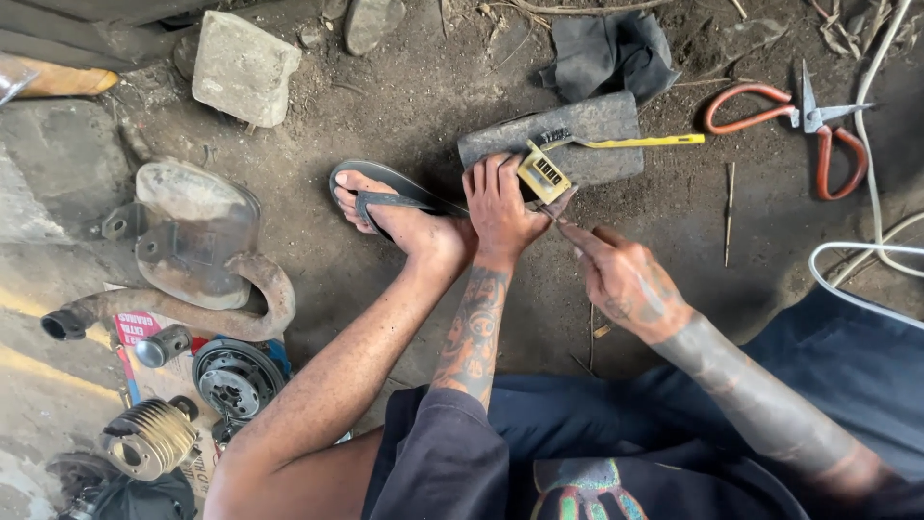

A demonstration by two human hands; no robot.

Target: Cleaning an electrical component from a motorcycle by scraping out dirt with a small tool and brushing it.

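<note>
My left hand [500,204] presses a small yellowish rectangular part [542,173] against a grey stone block [597,130] lying on the dirt ground. My right hand [626,279] grips a thin tool [560,206] whose tip touches the lower edge of that part. A yellow-handled wire brush [635,142] lies on top of the block, just right of the part. My left foot in a black sandal [385,197] rests on the ground beside my left hand.
Orange-handled shears [818,125] and a white cable [866,260] lie at right. A black rag [606,48] sits behind the block. A rusty exhaust pipe [192,308], a muffler, engine parts and a stone [243,67] lie at left.
</note>
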